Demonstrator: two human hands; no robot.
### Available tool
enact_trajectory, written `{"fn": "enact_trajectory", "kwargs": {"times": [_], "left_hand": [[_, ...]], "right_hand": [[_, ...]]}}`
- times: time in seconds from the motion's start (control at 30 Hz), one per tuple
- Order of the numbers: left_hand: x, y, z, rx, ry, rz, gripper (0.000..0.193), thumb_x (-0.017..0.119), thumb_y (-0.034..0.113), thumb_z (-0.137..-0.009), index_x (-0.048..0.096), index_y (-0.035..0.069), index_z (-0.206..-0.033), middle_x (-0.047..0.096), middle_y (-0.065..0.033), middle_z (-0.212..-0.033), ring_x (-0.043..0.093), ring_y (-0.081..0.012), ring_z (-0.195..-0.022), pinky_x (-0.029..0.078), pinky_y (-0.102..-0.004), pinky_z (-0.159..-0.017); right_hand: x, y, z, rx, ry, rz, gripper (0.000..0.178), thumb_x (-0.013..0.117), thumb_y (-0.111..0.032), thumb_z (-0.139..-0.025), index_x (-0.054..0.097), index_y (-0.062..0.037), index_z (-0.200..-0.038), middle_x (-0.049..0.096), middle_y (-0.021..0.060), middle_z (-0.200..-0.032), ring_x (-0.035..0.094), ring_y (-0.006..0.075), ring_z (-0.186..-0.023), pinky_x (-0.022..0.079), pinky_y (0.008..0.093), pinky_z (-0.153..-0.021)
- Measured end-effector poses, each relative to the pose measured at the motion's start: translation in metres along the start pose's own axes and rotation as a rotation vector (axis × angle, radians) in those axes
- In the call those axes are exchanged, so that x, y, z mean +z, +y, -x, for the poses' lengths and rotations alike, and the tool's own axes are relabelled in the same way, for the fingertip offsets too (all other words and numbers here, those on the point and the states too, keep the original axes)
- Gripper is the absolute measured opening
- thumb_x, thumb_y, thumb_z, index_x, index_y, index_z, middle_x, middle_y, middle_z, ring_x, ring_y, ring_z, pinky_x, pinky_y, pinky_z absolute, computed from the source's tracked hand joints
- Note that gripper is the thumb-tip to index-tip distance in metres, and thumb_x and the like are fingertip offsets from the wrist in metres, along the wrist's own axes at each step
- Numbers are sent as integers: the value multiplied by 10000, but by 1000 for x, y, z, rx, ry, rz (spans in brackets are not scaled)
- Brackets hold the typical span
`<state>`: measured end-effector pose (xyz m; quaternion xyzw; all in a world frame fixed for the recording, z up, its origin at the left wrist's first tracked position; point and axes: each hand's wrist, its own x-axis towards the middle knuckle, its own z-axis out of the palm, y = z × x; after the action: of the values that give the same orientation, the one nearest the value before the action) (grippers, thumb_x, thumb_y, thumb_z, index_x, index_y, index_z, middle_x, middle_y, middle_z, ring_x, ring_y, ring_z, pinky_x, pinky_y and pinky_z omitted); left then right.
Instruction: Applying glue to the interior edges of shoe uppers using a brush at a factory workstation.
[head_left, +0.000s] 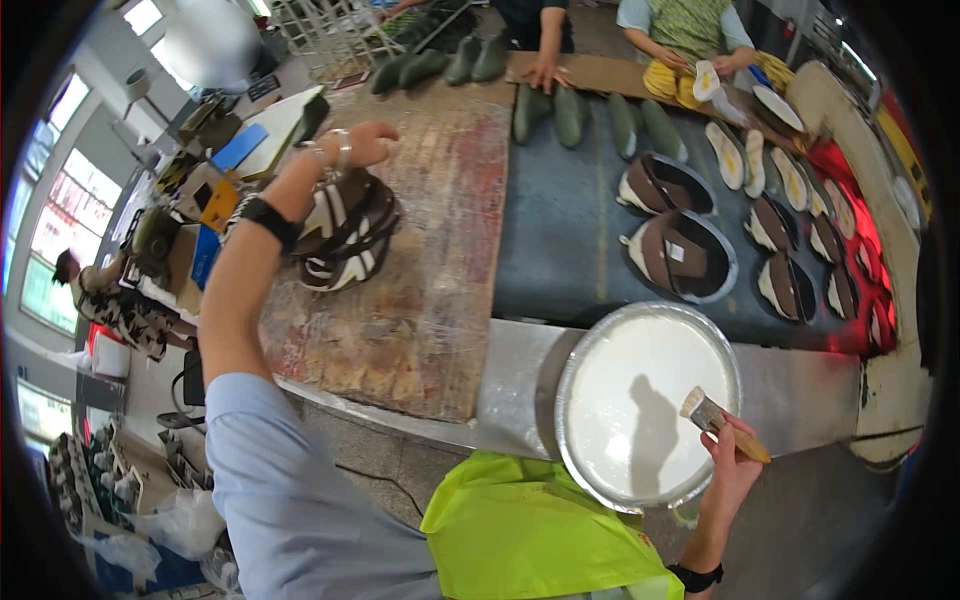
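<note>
My left hand (352, 146) reaches out over a brown worn board (420, 300) and grips a stack of brown-and-white shoe uppers (345, 235) that hangs under it. My right hand (735, 462) holds a wooden-handled brush (712, 416) by the handle, its bristles over a round metal basin (600, 350) full of white glue (640, 400). The brush sits just above the glue near the basin's right rim and casts a shadow on the white surface.
A dark belt (570, 220) carries green shoe lasts (570, 115), brown uppers on round trays (685, 255) and white insoles (725, 155). Two other people's hands (548, 72) work at the far side. A yellow-green apron (520, 535) covers my lap. Clutter stands at left.
</note>
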<state>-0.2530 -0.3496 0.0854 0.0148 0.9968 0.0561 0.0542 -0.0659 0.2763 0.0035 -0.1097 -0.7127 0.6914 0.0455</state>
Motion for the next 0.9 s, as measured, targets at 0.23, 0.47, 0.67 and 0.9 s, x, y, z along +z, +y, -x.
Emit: {"fn": "enact_trajectory", "kwargs": {"times": [0.23, 0.47, 0.67, 0.9], "left_hand": [[-42, -58, 127, -383, -374, -247, 699, 603, 115, -708, 370, 50, -1364, 534, -187, -1241, 482, -321, -1194, 413, -380, -971], [29, -133, 167, -593, 57, 672, 784, 686, 186, -803, 229, 137, -1438, 554, -136, -1182, 596, -203, -1000, 555, -380, -695], [26, -121, 160, -877, 62, 1032, 499, 639, 199, -808, 378, 115, -1225, 634, -80, -926, 668, -200, -663, 589, -413, -480], [51, -127, 136, -725, -68, 1173, 440, 638, 238, -818, 484, 34, -1176, 638, -125, -1011, 676, -236, -783, 604, -438, -594]], "right_hand": [[41, -17, 6, -46, -102, 43, 170, 597, -100, -888, 523, 18, -985, 589, 168, -1059, 609, 201, -932, 573, 303, -719], [51, -23, 17, -41, -105, 138, 153, 555, -111, -914, 531, -1, -1017, 582, 128, -1066, 609, 171, -922, 552, 278, -735], [64, -25, 17, 4, -120, 137, 159, 556, -114, -916, 534, 1, -1023, 586, 117, -1054, 610, 157, -913, 551, 271, -734], [68, -25, 20, 20, -106, 114, 150, 561, -87, -906, 516, 26, -994, 585, 170, -1060, 612, 194, -924, 565, 296, -743]]}}
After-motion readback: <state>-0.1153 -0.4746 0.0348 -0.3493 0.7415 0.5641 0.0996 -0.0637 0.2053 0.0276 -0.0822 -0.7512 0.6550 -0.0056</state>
